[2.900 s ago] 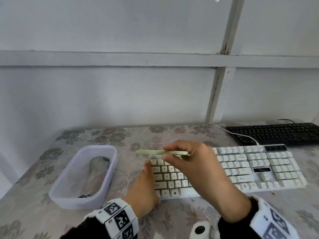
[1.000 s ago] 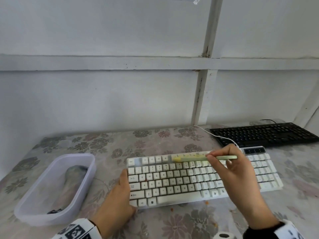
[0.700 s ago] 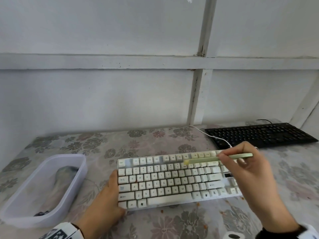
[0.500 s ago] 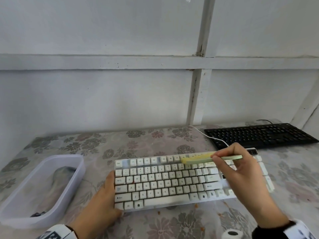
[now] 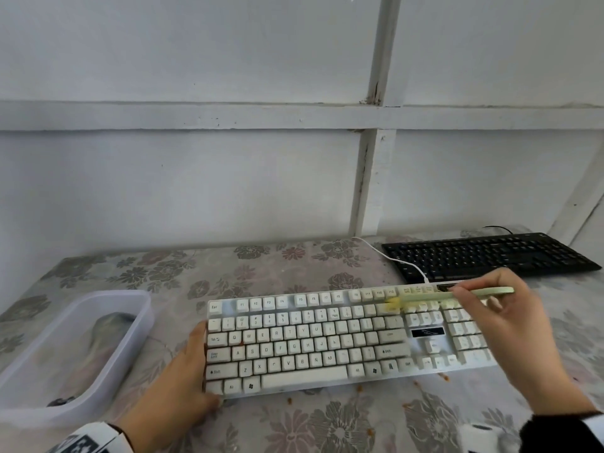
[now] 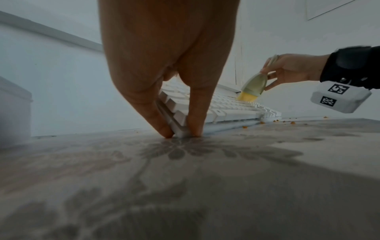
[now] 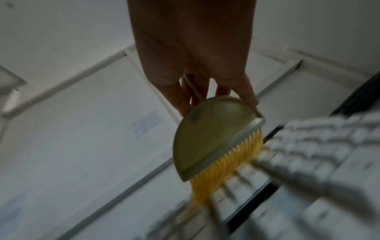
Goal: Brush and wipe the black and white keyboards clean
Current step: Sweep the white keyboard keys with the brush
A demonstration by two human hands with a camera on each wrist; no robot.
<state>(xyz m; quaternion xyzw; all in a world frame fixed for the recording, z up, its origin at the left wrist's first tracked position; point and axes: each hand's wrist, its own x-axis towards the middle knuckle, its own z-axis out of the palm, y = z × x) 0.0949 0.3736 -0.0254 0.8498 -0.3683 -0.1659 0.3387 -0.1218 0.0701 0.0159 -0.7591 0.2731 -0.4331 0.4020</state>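
While the left hand braces the near-left corner of the white keyboard, thumb and fingers spread astride it, the right hand pinches a green brush. Its yellow bristles touch the upper key rows. Behind, the black keyboard lies at the table's far right.

Floral-patterned tabletop against a pale wall, carrying two keyboards and a tub.

The white keyboard lies flat near the front edge, its white cable running back toward the wall. The black keyboard lies behind it at the right rear, just apart from it. A translucent plastic tub sits at the left, well apart from both. Small orange-brown crumbs are scattered on the cloth along the white keyboard's front edge.
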